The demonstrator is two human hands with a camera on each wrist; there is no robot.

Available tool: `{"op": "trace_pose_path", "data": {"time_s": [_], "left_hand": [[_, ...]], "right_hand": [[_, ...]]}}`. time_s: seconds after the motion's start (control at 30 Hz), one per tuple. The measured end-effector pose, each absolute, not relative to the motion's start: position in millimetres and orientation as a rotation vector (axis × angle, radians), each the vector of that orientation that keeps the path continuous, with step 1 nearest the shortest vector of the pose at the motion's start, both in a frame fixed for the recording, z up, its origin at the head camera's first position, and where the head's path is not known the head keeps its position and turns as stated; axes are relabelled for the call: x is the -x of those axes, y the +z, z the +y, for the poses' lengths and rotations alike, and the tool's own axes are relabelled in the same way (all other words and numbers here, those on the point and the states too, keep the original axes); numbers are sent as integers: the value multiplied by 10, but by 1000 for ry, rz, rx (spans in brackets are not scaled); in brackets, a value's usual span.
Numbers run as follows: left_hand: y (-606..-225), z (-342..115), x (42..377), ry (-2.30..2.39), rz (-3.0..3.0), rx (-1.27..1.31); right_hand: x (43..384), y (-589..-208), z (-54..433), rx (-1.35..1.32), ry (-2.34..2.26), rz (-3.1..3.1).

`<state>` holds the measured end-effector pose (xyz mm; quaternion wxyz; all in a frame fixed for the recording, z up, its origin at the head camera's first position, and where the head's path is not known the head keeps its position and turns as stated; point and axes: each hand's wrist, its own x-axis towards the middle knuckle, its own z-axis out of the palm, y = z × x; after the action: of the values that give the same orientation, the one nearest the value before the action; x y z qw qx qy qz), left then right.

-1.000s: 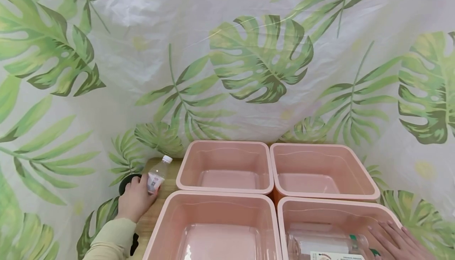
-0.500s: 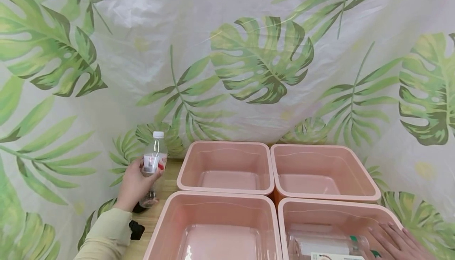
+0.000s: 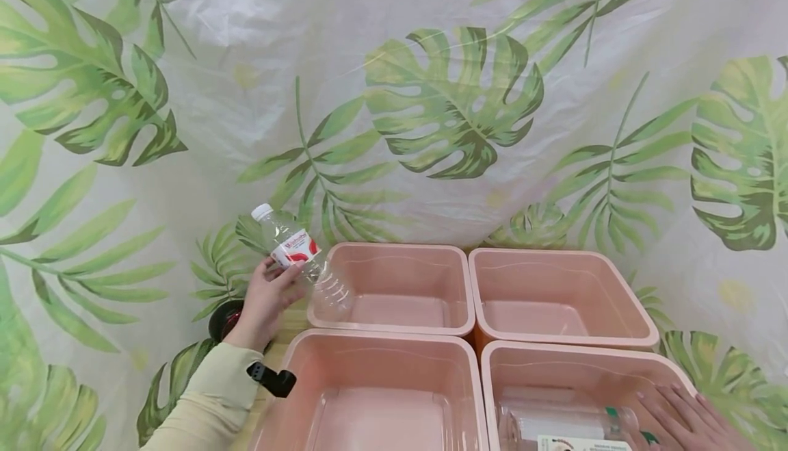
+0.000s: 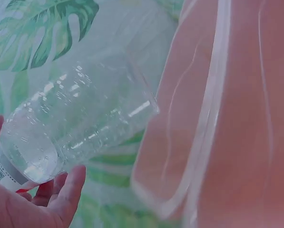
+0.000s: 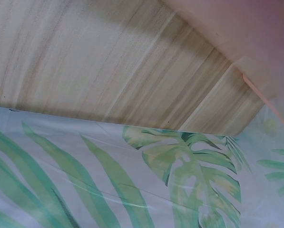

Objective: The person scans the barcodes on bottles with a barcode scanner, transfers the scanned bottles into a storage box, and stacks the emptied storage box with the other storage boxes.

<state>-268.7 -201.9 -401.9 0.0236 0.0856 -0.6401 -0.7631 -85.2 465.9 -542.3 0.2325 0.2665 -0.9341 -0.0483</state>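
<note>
My left hand (image 3: 269, 300) grips a clear plastic bottle (image 3: 331, 288) round its red-and-white label, the white cap up and to the left. The bottle tilts, its base over the left rim of the back left pink bin (image 3: 394, 249). In the left wrist view the clear bottle (image 4: 99, 109) points its base toward the bin wall, and fingers (image 4: 70, 194) wrap its label. My right hand (image 3: 683, 413) rests with straight fingers at the right rim of the front right bin (image 3: 554, 352). Inside that bin lie clear bottles (image 3: 563, 422), partly cut off by the frame.
Beside these stand the front left bin (image 3: 382, 341) and the back right bin (image 3: 542, 256), edges nearly touching. A dark round object (image 3: 223, 319) sits behind my left wrist. The wooden table (image 5: 108, 61) ends at a leaf-print curtain (image 3: 431, 116).
My left hand has lifted the bottle from the table at the left and carried it up and right, tilting it toward the back left bin. My right hand stays in place.
</note>
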Motion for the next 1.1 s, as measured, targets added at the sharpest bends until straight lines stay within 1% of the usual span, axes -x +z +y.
{"op": "trace_pose_path", "data": {"time_s": [0.13,0.33,0.57,0.77,0.87,0.97,1.1], "left_hand": [[-4104,-1848,2703,-2556,-1867,-333],[-4280,-1568,2696,-2662,-1805,-417],[-4439,-1287,2669,-2828,-1612,-390],[-4489,-1042,2583,-2862,-1648,-344],[-4483,-887,2526,-2851,-1698,-286],[-4450,-677,2457,-2817,-1819,-159],[-4370,-282,2337,-2744,-2125,131]], "right_hand": [[848,-5407,4680,-735,-147,-2593],[830,-5416,4702,-741,-168,-2568],[814,-5433,4708,-727,-149,-2572],[815,-5425,4711,-707,-131,-2584],[822,-5409,4711,-708,-133,-2611],[820,-5392,4715,-710,-127,-2636],[823,-5369,4722,-725,-129,-2627]]}}
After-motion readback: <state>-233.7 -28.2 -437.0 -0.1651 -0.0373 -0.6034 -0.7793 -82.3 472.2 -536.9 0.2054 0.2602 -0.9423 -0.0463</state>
